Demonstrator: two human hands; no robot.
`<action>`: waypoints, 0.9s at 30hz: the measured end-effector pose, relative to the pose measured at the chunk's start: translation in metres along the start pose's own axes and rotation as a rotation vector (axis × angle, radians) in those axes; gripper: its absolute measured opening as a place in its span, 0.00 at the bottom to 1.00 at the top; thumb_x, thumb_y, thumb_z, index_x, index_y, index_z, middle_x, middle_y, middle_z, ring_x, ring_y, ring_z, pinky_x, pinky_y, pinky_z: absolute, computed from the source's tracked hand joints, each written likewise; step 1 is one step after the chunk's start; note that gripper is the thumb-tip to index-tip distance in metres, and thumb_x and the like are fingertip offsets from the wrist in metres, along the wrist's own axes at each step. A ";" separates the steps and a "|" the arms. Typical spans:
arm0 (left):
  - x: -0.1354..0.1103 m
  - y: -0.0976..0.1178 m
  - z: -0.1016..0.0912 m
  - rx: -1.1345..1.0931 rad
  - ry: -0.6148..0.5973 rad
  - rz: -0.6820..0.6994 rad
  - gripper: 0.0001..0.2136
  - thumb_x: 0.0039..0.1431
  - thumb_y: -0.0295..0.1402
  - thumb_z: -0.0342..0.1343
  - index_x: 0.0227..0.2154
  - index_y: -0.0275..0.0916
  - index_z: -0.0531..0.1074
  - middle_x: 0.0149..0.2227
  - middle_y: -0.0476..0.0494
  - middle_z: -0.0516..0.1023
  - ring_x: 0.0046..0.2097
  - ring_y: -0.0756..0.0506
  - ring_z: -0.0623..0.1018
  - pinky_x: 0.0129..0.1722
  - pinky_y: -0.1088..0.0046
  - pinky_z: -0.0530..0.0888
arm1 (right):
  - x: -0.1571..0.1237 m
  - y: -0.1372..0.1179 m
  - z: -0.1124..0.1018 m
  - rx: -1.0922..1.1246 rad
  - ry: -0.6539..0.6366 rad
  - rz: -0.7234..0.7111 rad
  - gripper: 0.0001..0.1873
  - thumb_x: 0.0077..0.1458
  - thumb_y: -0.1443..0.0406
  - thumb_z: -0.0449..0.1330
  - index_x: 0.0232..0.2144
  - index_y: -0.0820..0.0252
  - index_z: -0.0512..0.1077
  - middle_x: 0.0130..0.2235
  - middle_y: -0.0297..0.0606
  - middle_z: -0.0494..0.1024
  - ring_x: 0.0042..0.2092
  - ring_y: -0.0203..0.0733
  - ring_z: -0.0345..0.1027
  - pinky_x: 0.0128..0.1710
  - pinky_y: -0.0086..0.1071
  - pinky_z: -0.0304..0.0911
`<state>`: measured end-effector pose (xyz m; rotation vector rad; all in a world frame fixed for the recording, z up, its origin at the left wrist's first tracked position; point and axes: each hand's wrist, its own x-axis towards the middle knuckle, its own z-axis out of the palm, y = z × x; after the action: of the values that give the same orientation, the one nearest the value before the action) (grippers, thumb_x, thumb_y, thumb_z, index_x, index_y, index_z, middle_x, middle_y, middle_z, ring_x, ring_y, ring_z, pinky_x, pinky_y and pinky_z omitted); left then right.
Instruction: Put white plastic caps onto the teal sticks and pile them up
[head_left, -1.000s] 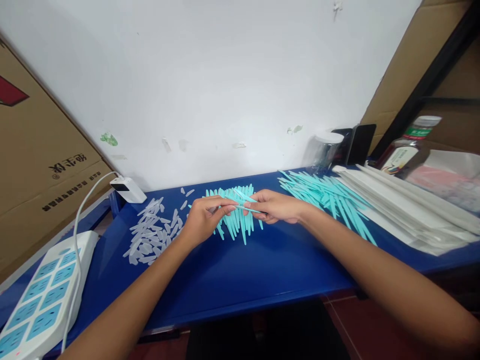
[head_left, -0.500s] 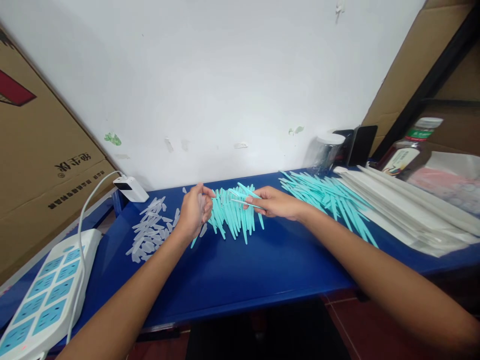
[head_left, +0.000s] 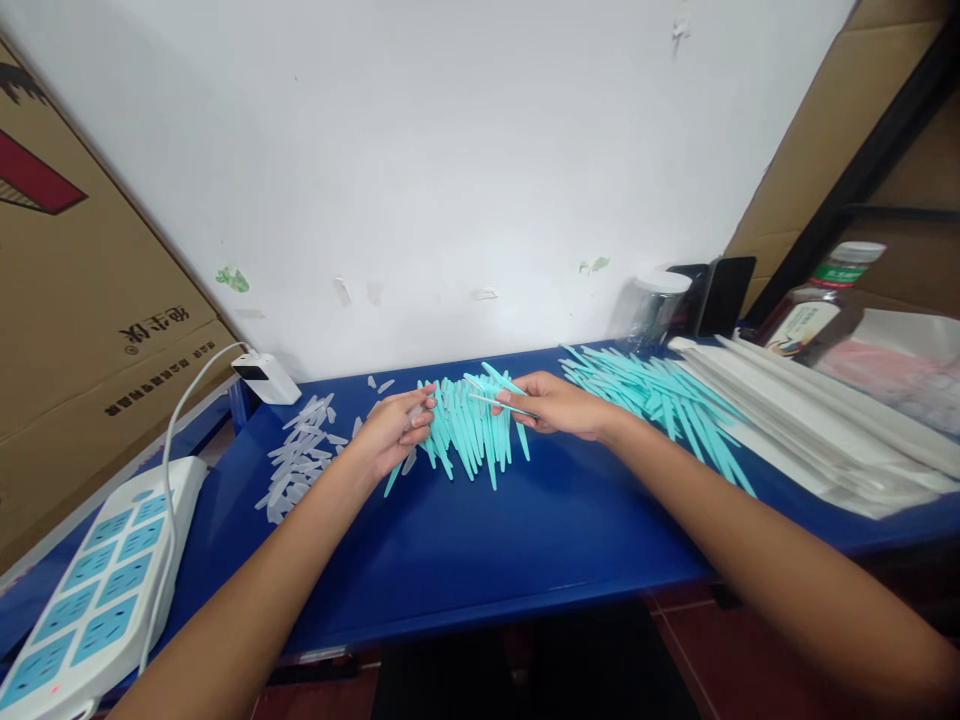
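Observation:
My right hand (head_left: 551, 403) is closed around a few thin turquoise plastic sticks (head_left: 501, 380), which point left and fan out past the fingertips. Facing it, my left hand (head_left: 399, 430) has its fingers curled in, with a pale translucent piece (head_left: 415, 414) partly showing between them. Under and between both hands lies a row of turquoise sticks (head_left: 472, 440), some with translucent sleeves near their far ends. To the left is a loose pile of small translucent plastic sleeves (head_left: 300, 460), close to my left forearm.
A second heap of turquoise sticks (head_left: 660, 390) lies at the right, beside stacked white plastic bags (head_left: 817, 430). Behind stand a white-lidded jar (head_left: 660, 300), a dark phone (head_left: 726, 295) and a bottle (head_left: 814, 310). A power strip (head_left: 112, 580) and white charger (head_left: 266, 378) are at left.
My left hand has turned slightly, its fingers drawn in closer to the stick row. My right hand keeps its hold on the sticks, almost unmoved. The view has shifted slightly.

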<state>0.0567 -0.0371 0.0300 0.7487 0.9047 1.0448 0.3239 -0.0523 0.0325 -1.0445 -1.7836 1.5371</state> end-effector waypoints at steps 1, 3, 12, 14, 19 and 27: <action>0.000 -0.001 0.001 0.027 0.000 0.019 0.07 0.66 0.19 0.51 0.44 0.29 0.70 0.29 0.50 0.68 0.17 0.58 0.60 0.09 0.85 0.52 | 0.000 0.000 0.000 -0.003 -0.003 -0.001 0.25 0.65 0.47 0.60 0.42 0.65 0.78 0.23 0.28 0.60 0.22 0.29 0.43 0.20 0.28 0.41; -0.002 -0.003 0.002 0.082 -0.012 0.056 0.08 0.66 0.19 0.53 0.46 0.29 0.71 0.30 0.50 0.70 0.17 0.59 0.59 0.09 0.86 0.52 | -0.001 -0.001 0.001 -0.011 -0.011 -0.008 0.25 0.65 0.47 0.60 0.42 0.65 0.78 0.24 0.28 0.61 0.22 0.29 0.43 0.20 0.28 0.41; -0.012 -0.012 0.012 0.460 0.005 0.192 0.20 0.64 0.52 0.60 0.40 0.38 0.71 0.15 0.59 0.62 0.10 0.56 0.54 0.09 0.82 0.52 | -0.006 -0.008 0.008 -0.115 -0.180 -0.074 0.27 0.63 0.44 0.61 0.39 0.65 0.77 0.22 0.28 0.66 0.22 0.30 0.52 0.20 0.27 0.46; -0.011 -0.014 0.013 0.564 0.035 0.233 0.19 0.64 0.52 0.58 0.40 0.39 0.72 0.14 0.59 0.60 0.11 0.54 0.57 0.09 0.81 0.53 | -0.008 -0.011 0.010 -0.142 -0.193 -0.069 0.26 0.62 0.44 0.61 0.36 0.64 0.75 0.21 0.29 0.68 0.22 0.31 0.55 0.21 0.27 0.47; -0.007 -0.018 0.008 0.702 0.108 0.296 0.17 0.65 0.50 0.58 0.37 0.40 0.74 0.14 0.58 0.59 0.12 0.51 0.63 0.09 0.80 0.52 | -0.011 -0.014 0.013 -0.150 -0.217 -0.067 0.23 0.62 0.47 0.64 0.31 0.57 0.63 0.20 0.27 0.70 0.21 0.31 0.57 0.20 0.27 0.47; -0.003 -0.018 0.003 0.864 0.060 0.452 0.15 0.65 0.48 0.58 0.35 0.40 0.75 0.14 0.56 0.65 0.14 0.48 0.68 0.15 0.76 0.62 | -0.011 -0.014 0.011 -0.230 -0.249 -0.132 0.22 0.61 0.47 0.64 0.30 0.59 0.68 0.21 0.29 0.71 0.23 0.32 0.60 0.25 0.28 0.53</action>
<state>0.0653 -0.0465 0.0168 1.7074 1.2880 1.0503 0.3176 -0.0679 0.0450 -0.8461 -2.1968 1.4578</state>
